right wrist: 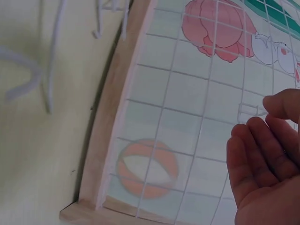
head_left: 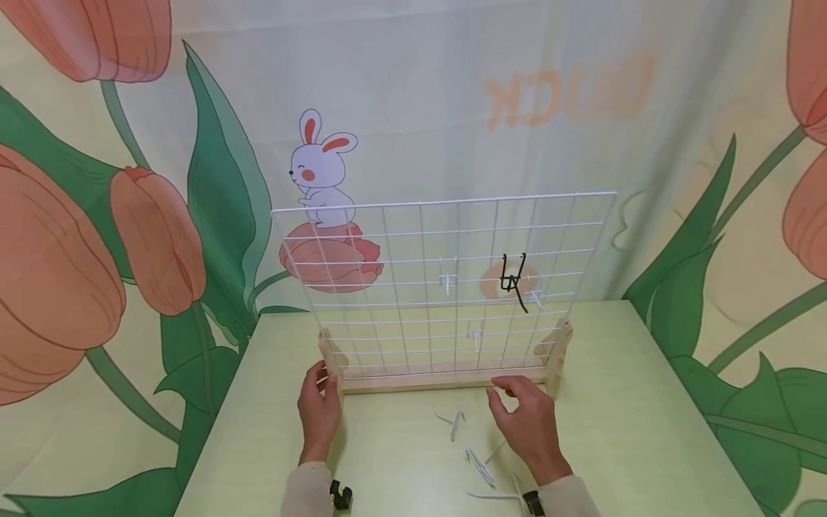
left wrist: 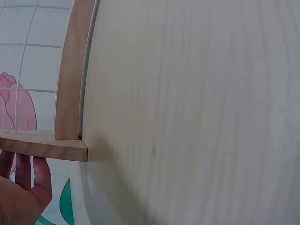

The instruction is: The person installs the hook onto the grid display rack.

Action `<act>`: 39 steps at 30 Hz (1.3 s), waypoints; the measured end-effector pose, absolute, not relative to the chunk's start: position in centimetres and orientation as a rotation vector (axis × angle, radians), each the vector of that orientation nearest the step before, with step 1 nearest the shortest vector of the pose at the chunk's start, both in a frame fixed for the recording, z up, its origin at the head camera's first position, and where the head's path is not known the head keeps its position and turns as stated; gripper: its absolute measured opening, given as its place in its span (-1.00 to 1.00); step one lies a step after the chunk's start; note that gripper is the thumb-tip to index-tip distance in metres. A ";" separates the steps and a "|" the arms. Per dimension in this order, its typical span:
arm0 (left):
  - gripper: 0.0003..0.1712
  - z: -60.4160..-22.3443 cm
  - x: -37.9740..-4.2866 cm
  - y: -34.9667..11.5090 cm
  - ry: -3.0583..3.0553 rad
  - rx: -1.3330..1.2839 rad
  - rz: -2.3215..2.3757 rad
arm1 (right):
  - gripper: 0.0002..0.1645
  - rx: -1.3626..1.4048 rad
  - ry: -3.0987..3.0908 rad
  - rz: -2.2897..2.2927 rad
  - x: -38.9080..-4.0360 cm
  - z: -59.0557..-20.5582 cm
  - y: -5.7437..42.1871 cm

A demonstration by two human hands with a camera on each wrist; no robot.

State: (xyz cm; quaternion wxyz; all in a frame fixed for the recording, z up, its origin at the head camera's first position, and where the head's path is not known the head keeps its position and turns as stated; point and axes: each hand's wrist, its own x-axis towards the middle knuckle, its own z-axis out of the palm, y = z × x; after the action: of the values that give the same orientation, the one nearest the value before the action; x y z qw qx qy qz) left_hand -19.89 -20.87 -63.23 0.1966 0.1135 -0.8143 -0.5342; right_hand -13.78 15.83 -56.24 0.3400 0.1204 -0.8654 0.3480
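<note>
Nearest, two beige sleeves are seen, with a black device at the left wrist and a black band at the right. On the pale yellow-green table, three loose white wire hooks are counted, spread in a rough line between the forearms, the lowest partly hidden by the right wrist.

Beyond them, the left hand is placed at the stand's left end; its bent, relaxed fingers are rested against the outer face of the wood. The right hand is held near the stand's right front, fingers loosely curved, thumb apart, nothing grasped.

Farther on, one pale wooden stand with two side posts is set across the table. In it, one white rectangular wire grid is held upright. Four hooks are carried by the grid: one black wire hook at the right, and three white ones, placed left of it, lower down, and just beside it on the right.

Behind everything, a pale curtain is hung, printed with one white rabbit, large orange-pink tulips and faint orange letters.
</note>
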 end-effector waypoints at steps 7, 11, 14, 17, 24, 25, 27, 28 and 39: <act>-0.60 -63.3 -20.0 -20.9 -2.280 0.326 -1.499 | -0.72 0.426 -2.338 0.891 -13.2 -58.2 17.2; -0.60 -63.3 -19.9 -20.9 -2.274 0.313 -1.496 | -0.69 0.520 -2.410 0.906 -12.8 -59.1 17.7; -0.60 -63.3 -19.9 -20.9 -2.272 0.310 -1.496 | -0.70 0.578 -2.488 0.933 -12.5 -59.7 18.1; -0.60 -63.3 -19.9 -20.9 -2.275 0.320 -1.495 | -0.74 0.608 -2.590 0.965 -12.3 -60.4 18.4; -0.60 -63.4 -20.0 -20.9 -2.281 0.316 -1.470 | -0.82 0.708 -2.757 0.911 -12.1 -61.6 18.9; -0.60 -63.5 -20.0 -21.0 -2.278 0.310 -1.465 | -0.82 0.726 -2.761 0.904 -12.2 -61.8 18.9; -0.61 -63.6 -20.1 -21.0 -2.268 0.298 -1.457 | -0.82 0.759 -2.767 0.907 -12.2 -62.0 18.9; -0.61 -63.7 -20.1 -21.1 -2.264 0.293 -1.455 | -0.81 0.773 -2.768 0.904 -12.2 -62.2 18.8; -0.60 -63.9 -20.3 -21.2 -2.266 0.285 -1.444 | -0.82 0.810 -2.859 0.850 -12.4 -62.9 18.3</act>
State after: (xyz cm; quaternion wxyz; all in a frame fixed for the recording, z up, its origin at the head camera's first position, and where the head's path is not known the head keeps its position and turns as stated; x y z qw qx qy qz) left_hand -20.30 -21.17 -63.91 0.2179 0.1029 -0.8185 -0.5215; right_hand -12.37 18.26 -62.88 0.0253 0.2621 -0.9247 0.2749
